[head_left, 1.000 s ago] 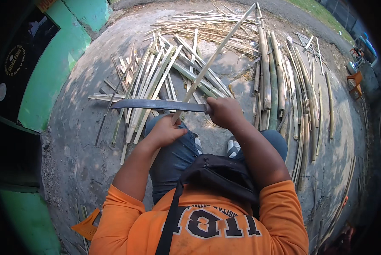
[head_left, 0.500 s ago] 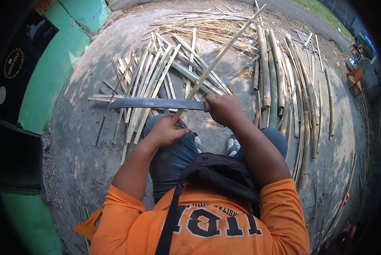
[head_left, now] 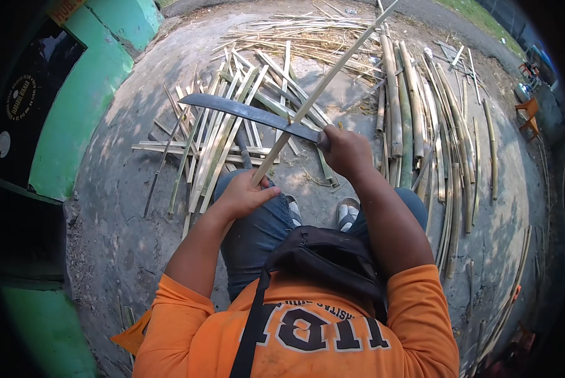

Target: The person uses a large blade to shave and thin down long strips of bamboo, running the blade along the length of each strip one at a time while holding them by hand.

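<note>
In my left hand [head_left: 248,194], fingers closed, is the lower end of a long pale bamboo strip [head_left: 333,74] that slants up to the far right. My right hand [head_left: 347,151] grips the handle of a machete [head_left: 251,112]. Its long blade points to the far left and crosses the strip partway up, touching it. A small sliver appears to stand up at the blade where the two meet. The strip's lowest end is hidden inside my left hand, over my left knee.
Split bamboo pieces [head_left: 216,135] lie heaped on the concrete ahead. Thin strips [head_left: 295,30] are spread farther off. Thicker bamboo poles [head_left: 392,101] lie lengthwise at the right. A green wall [head_left: 84,94] stands at the left, and an orange chair [head_left: 528,116] at the far right.
The machete has moved up along the strip, away from my left hand, and its tip has swung farther away. My right hand has shifted slightly right. My left hand stays nearly still.
</note>
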{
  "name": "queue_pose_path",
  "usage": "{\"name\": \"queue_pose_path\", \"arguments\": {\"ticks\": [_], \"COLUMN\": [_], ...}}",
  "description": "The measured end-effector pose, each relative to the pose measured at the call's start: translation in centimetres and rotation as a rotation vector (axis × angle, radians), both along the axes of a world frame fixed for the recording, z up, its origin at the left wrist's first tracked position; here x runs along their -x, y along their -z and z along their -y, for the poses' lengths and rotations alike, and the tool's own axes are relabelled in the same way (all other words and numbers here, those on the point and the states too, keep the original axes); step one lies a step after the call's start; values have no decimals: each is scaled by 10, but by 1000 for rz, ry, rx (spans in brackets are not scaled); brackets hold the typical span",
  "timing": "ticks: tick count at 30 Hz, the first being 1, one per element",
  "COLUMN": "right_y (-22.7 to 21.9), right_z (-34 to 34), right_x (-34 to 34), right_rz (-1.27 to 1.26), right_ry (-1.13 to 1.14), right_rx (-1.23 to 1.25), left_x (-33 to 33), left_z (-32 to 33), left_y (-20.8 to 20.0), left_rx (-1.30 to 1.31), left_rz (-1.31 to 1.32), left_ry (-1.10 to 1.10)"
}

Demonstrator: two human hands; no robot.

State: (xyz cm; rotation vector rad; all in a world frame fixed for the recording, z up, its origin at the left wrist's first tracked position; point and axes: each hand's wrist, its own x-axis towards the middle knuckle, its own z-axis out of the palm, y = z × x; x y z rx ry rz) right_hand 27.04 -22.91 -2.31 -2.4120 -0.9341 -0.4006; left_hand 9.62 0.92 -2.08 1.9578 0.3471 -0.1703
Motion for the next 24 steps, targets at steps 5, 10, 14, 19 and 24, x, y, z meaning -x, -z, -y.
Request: {"name": "queue_pose_path", "arguments": {"ticks": [5, 10, 14, 19, 24], "right_y": [8, 1, -5, -8, -16], "right_z": [-15, -2, 4, 5, 4], "right_x": [10, -9, -10, 1, 1], "right_rz": [36, -9, 41, 54, -3], "right_ry": [-128, -42, 26, 3, -74], "right_rx": [90, 31, -62, -74, -89], "left_x": [-2, 2, -1, 11, 13], "left_z": [-1, -1, 6, -2, 13], "left_y": [-3, -9, -32, -24, -18], "left_rx": [-130, -49, -71, -47, -197], "left_rz": [-29, -14, -43, 16, 61], "left_ry": [42, 90, 106, 95, -22]}}
